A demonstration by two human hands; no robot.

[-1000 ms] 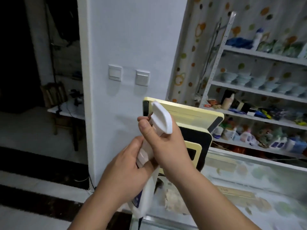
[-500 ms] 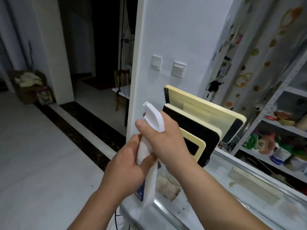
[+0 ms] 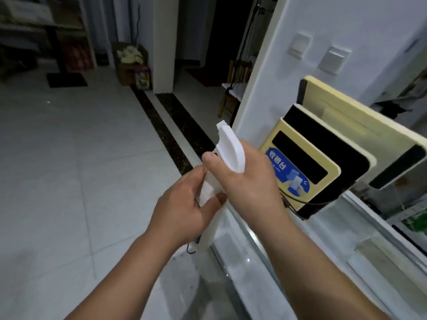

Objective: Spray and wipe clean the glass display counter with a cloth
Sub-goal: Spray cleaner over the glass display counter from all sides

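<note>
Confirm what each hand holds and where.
Both grip the white spray bottle: right hand round the neck just under the trigger head, left hand round the body below it.

The only writing that can be read stands on the small yellow-framed sign point(image 3: 322, 179) leaning at the end of the counter: its blue label point(image 3: 291, 179) carries three white Chinese characters running downward, which look like 收银台, with a white pictogram beneath them that is too blurred to make out. The spray bottle point(image 3: 231, 151) shows a sliver of blue print just below the left hand point(image 3: 184, 204), too little of it visible to read. The cardboard box point(image 3: 142, 77) on the far floor has colourful printing, but it is blurred beyond reading.
</note>
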